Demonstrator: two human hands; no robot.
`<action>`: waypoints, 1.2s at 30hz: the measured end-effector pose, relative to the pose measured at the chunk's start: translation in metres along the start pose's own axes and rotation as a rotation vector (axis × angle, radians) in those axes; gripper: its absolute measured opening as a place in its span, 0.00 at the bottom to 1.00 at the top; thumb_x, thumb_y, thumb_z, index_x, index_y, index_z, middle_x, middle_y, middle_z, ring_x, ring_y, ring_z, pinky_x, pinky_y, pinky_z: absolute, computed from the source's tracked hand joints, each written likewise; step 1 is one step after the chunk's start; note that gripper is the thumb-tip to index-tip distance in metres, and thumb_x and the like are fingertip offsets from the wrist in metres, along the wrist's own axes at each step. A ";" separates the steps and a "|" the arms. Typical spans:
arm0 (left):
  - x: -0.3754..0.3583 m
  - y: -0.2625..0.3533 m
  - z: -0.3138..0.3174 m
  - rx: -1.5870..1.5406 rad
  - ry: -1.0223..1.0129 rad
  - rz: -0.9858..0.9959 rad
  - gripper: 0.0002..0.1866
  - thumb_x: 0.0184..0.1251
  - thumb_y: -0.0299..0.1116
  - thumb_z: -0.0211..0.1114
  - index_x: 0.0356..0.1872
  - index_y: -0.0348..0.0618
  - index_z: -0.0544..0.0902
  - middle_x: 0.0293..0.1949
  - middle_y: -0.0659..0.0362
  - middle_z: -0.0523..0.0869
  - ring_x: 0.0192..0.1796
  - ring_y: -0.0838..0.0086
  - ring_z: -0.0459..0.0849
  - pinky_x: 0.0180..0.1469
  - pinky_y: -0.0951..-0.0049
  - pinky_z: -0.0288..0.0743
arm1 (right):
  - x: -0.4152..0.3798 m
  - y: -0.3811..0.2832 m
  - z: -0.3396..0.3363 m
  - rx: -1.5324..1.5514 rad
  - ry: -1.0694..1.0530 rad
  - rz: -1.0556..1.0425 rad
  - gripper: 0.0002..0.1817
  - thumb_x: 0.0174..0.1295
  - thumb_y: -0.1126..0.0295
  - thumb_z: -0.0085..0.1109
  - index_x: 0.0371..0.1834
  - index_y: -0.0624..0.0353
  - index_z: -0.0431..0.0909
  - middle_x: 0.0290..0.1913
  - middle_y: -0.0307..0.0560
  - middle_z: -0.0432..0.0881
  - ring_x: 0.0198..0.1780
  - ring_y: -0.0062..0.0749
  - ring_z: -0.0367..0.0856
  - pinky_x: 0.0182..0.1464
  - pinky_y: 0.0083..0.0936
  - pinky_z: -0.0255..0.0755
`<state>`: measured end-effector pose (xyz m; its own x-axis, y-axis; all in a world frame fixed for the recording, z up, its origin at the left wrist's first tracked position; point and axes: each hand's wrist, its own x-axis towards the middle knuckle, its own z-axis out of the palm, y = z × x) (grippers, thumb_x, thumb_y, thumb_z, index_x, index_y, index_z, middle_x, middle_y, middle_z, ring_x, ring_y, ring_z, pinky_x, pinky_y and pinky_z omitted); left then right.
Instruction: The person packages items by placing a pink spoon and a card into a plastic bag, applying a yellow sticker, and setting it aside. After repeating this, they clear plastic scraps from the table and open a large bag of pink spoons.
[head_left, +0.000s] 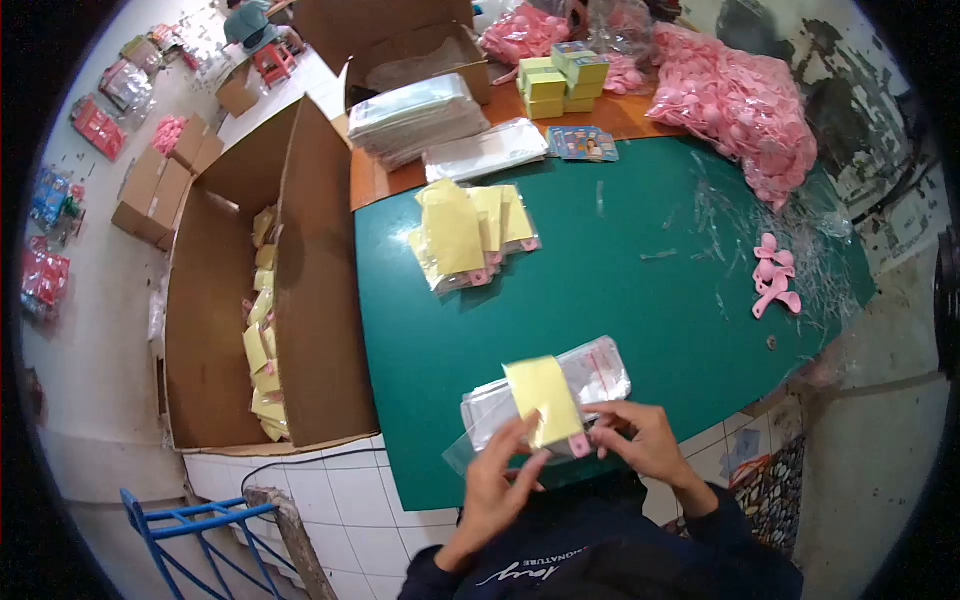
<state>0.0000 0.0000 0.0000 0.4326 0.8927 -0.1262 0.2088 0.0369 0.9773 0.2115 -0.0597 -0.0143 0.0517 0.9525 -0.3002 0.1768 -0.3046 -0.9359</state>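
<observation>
Near the front edge of the green table, a yellow card (541,392) lies tilted over a stack of clear plastic bags (600,370). A pink spoon handle (579,446) sticks out at the card's lower end. My left hand (503,478) has its fingertips on the card's lower left side, thumb below. My right hand (640,438) is at the lower right corner by the pink handle, with fingers curled together; what they pinch is too small to make out. A clear plastic flap juts out left of the card.
Finished-looking packets with yellow cards (455,235) lie farther back. Loose pink spoons (772,280) and plastic scraps are at the right. A big bag of pink spoons (735,100), card stacks (565,78) and plastic bags stand behind. A tall cardboard box (325,290) holds packets on the left.
</observation>
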 end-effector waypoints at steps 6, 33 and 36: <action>0.084 0.035 -0.038 0.051 0.173 0.267 0.27 0.63 0.23 0.60 0.64 0.40 0.67 0.60 0.53 0.71 0.53 0.70 0.76 0.43 0.77 0.77 | 0.041 -0.018 -0.121 -0.585 0.577 -0.252 0.10 0.55 0.75 0.58 0.41 0.61 0.80 0.38 0.47 0.80 0.38 0.31 0.79 0.39 0.25 0.72; 0.090 -0.025 -0.004 0.401 -0.072 0.383 0.13 0.55 0.25 0.67 0.42 0.40 0.78 0.37 0.55 0.80 0.36 0.68 0.83 0.38 0.71 0.77 | 0.023 0.036 -0.229 -1.273 0.648 -0.334 0.17 0.42 0.85 0.60 0.38 0.62 0.71 0.41 0.52 0.68 0.44 0.47 0.70 0.44 0.36 0.67; 0.088 -0.020 -0.015 0.251 -0.214 0.066 0.20 0.56 0.27 0.68 0.51 0.44 0.75 0.33 0.58 0.85 0.36 0.71 0.85 0.40 0.75 0.77 | 0.021 0.009 -0.190 -1.087 0.869 -0.453 0.15 0.51 0.82 0.59 0.44 0.63 0.71 0.35 0.48 0.73 0.36 0.40 0.76 0.40 0.28 0.71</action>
<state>0.0212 0.0848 -0.0281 0.6210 0.7741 -0.1233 0.3726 -0.1532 0.9153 0.4012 -0.0412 0.0061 0.2854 0.7868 0.5473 0.9573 -0.2064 -0.2025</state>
